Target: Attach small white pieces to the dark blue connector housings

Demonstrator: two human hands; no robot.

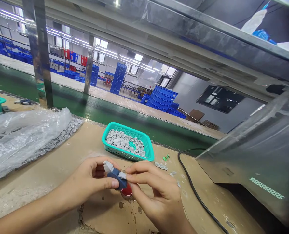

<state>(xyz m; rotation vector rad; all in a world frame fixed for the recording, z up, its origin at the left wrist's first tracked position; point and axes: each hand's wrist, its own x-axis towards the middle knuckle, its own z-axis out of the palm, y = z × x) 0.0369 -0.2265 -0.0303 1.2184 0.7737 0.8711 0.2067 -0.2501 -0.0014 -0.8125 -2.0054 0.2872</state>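
My left hand (95, 177) grips a small dark blue plastic part (113, 174) with a light grey pointed piece (108, 166) sticking up from its upper end. Between thumb and fingers of my right hand (156, 188) is a small light grey plastic piece (122, 175), held against the blue part's face. Below them a shiny red round thing (127, 190) shows partly, the rest covered by my hands. Just beyond stands a turquoise basket (148, 148) of small grey plastic pieces (125, 142).
A clear plastic bag (29, 130) over many grey pieces lies at left. Small grey pieces (161, 166) and a green bit (166, 157) lie right of the basket. A black cable (195, 191) runs along the right. Behind is a green conveyor belt (93, 107); a metal shelf (183, 39) hangs overhead.
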